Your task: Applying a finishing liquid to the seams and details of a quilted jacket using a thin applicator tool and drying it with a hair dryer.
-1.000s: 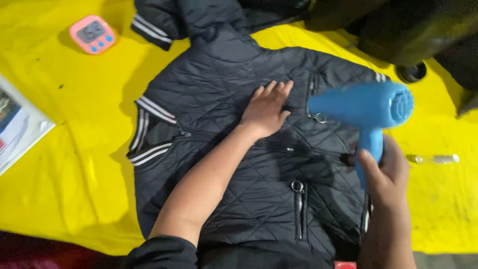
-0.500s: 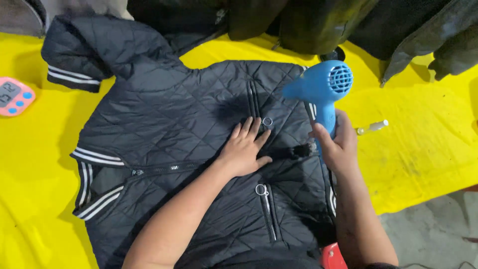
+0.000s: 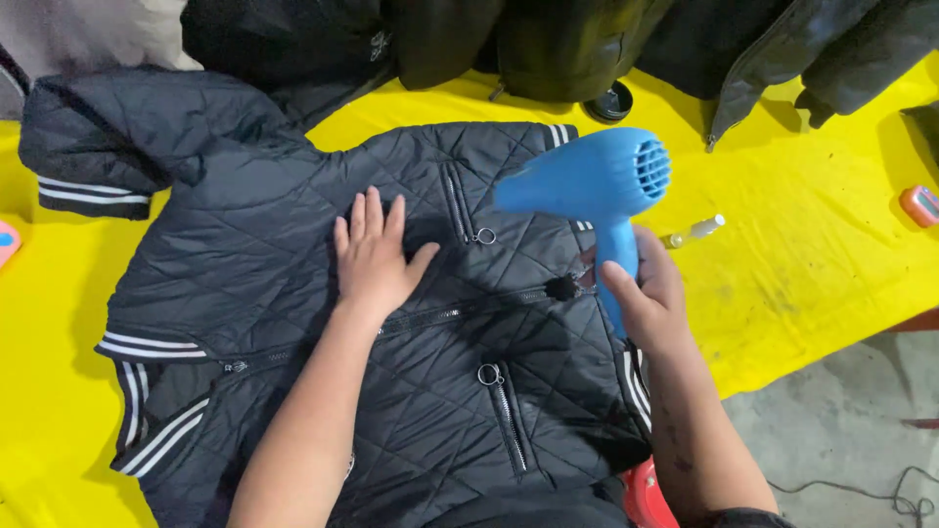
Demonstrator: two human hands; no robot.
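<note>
A black quilted jacket point(image 3: 254, 264) with white-striped cuffs and hem lies spread on a yellow table cover point(image 3: 802, 244). My left hand point(image 3: 377, 256) rests flat on the jacket's chest, fingers apart, just left of a zip pocket with a ring pull point(image 3: 485, 236). My right hand point(image 3: 648, 293) grips the handle of a blue hair dryer point(image 3: 592, 181), which hovers over the jacket's right side with its nozzle pointing left toward my left hand.
Dark jackets point(image 3: 528, 44) are heaped along the far edge. A small clear bottle point(image 3: 696, 230) lies right of the dryer, a black round lid point(image 3: 610, 103) behind it. Pink timers sit at the right edge point(image 3: 921, 205) and left edge point(image 3: 5, 242). Grey floor point(image 3: 841, 420) lies lower right.
The view has shifted, so the jacket sits further right and lower in frame. My left hand has slid up and left across the chest. The dryer stays aimed at the jacket.
</note>
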